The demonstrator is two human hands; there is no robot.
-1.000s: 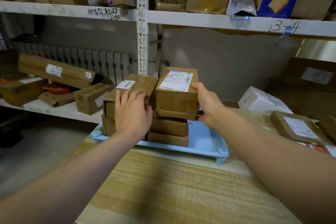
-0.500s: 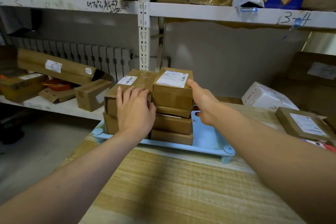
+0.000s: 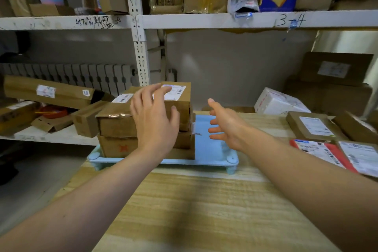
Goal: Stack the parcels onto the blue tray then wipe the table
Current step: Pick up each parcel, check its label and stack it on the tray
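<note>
Both hands have come off the stack since half a second ago. The left hand (image 3: 154,120), then flat against the left column, now hovers in front of the parcels with fingers spread and relaxed, holding nothing. The right hand (image 3: 225,124), then pressed to the side of the top parcel (image 3: 180,96), now hangs released at 3 o'clock of the stack, over bare tray, palm turned toward the boxes.

The stack stands on its own: two columns of brown parcels on the left half of the blue tray (image 3: 212,149), which sits at 12 o'clock on the wooden table (image 3: 194,200). Judgement: this placement is finished and the stack squared up.

More parcels are left to stack: a flat brown parcel (image 3: 313,127) at 2 o'clock, and red-and-white mailers (image 3: 327,153) just nearer than it, at 3 o'clock.

Hard to tell: whether the left fingertips touch the top parcel or float just before it. The left hand hides the seam between the columns and the lower right boxes. The mailers are cut by the frame edge. No cloth is visible for wiping.
</note>
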